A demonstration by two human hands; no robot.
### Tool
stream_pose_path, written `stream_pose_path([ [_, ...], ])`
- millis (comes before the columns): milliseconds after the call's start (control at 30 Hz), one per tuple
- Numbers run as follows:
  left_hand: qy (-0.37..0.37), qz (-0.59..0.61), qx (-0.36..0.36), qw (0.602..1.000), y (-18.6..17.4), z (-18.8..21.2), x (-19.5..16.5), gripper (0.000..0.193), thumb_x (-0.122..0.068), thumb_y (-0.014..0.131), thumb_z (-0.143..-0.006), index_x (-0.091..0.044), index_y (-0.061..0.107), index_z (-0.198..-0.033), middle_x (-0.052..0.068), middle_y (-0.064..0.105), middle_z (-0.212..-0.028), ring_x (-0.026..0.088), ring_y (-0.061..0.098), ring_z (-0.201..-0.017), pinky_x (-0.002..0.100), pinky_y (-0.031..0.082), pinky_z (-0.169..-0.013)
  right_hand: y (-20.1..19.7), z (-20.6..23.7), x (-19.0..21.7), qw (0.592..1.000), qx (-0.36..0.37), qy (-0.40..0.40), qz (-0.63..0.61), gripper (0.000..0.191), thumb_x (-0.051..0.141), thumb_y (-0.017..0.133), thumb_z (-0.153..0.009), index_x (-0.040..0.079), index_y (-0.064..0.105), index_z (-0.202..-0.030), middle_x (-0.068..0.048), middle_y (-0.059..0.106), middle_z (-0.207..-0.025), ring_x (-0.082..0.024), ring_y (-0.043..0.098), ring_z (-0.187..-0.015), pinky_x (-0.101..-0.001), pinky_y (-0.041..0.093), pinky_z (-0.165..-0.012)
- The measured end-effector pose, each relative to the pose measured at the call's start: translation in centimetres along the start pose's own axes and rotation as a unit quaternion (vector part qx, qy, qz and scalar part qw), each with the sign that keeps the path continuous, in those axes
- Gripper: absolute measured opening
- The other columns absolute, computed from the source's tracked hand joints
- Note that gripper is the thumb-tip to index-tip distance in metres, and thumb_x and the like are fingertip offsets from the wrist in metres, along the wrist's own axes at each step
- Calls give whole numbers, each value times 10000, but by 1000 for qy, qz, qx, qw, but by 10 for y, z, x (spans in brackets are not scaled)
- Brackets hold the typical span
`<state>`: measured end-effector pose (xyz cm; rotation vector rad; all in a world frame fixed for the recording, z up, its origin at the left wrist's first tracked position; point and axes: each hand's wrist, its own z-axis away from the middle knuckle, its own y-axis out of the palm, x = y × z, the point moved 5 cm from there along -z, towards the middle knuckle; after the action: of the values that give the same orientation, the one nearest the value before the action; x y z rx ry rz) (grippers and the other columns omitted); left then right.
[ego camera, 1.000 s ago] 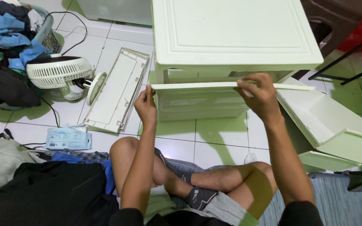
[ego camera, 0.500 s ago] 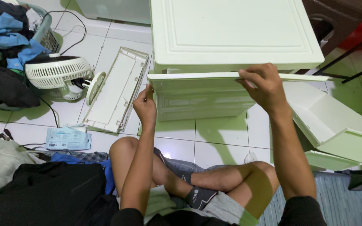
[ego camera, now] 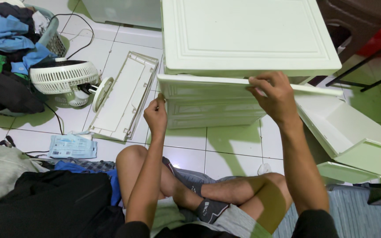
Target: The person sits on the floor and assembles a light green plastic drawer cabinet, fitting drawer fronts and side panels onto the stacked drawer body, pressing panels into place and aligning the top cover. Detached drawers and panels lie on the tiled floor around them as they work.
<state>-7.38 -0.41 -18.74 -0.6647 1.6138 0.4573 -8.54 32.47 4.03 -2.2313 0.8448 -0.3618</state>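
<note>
L hand (ego camera: 155,115) & R hand (ego camera: 275,96), fingers grasping white panel (ego camera: 208,87), by cabinet (ego camera: 243,35)

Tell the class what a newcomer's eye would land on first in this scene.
First, the long pale-green panel held level at centre, the left hand at its left end and the right hand gripping its top edge, in front of the pale-green plastic cabinet. Next, a removed drawer lying tilted on the tiled floor at right, and a white fan beside a heap of clothes at upper left.
</note>
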Motion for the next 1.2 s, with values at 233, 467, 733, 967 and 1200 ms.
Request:
stream_pose_path([
  [233,146,23,1,989,3,2,-5,257,-103,609,-995,38,729,-1173,158,746,-1120,187,717,-929,296,580,-729,7,15,-29,997,-29,-66,10,369,55,936,-820,128,733,-1120,-49,678,-1090,-254,641,-1026,-408,504,-881],
  [467,100,-30,12,994,6,9,-8,228,-129,655,-1025,4,737,-1191,163,740,-1151,236,714,-923,322,560,-730,16,22,-35,994,-57,-86,42,382,120,952,-806,161,743,-1123,-4,671,-1118,-223,599,-1085,-419,471,-897],
  [733,181,-120,6,976,6,13,-20,354,-207,645,-1001,16,708,-1268,188,727,-1240,341,686,-1151,379,507,-1019,10,11,-28,994,-42,-82,50,340,149,928,-832,137,729,-1108,-72,629,-1304,-296,552,-1348,-518,478,-1121],
  [967,178,38,36,983,4,-2,-74,555,-371,487,-1101,19,515,-1496,231,572,-1480,342,547,-1403,407,417,-1175,14,2,-32,998,-47,-43,27,200,161,917,-887,127,748,-988,-49,695,-1326,-250,640,-1319,-448,457,-1067],
  [1200,181,270,104,940,19,-30,-106,317,-180,681,-1051,53,540,-1214,243,503,-1572,267,543,-1460,375,454,-1205,4,-23,-29,998,52,24,1,175,196,876,-906,148,709,-932,-27,711,-1228,-221,656,-1256,-437,428,-1033],
])
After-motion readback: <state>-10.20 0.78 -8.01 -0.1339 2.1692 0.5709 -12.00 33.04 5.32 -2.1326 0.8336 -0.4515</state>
